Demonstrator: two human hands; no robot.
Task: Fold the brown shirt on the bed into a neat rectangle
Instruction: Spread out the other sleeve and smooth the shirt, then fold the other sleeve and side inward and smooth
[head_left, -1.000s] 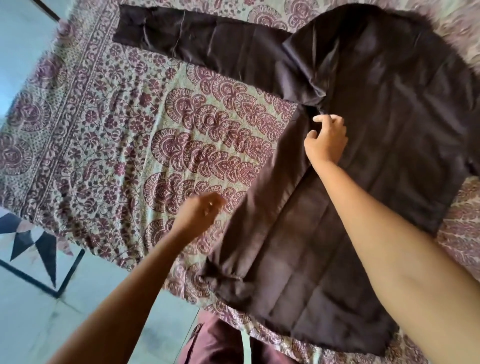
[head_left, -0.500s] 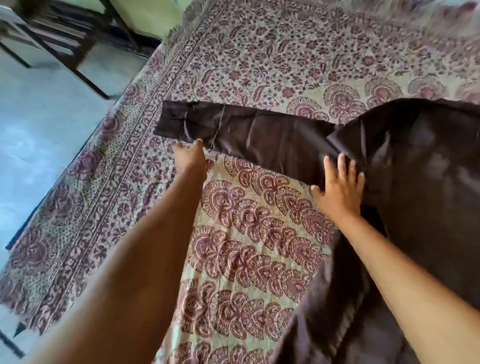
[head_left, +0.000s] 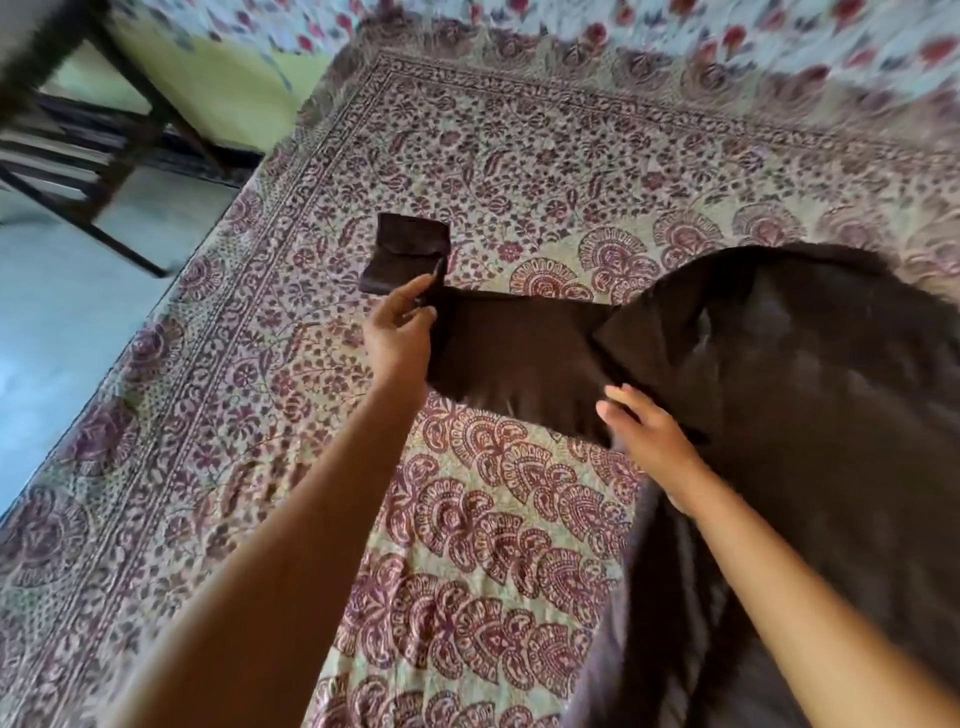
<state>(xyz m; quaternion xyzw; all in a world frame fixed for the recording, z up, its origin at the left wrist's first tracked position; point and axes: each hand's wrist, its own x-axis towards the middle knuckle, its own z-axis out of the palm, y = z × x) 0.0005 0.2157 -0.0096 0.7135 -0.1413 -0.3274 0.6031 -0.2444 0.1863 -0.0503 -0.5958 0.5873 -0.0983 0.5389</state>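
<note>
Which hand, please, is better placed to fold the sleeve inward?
Probably left: the left hand pinches the sleeve of the brown cloth shirt near its cuff; the right hand rests at the armpit.

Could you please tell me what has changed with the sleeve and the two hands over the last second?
The left hand, free over the bedspread a second ago, reached out and now pinches the sleeve near its cuff, which has lifted and bent upward. The right hand, curled on the shirt earlier, now lies flat by the armpit. The shirt's body stays spread on the bedspread.
</note>
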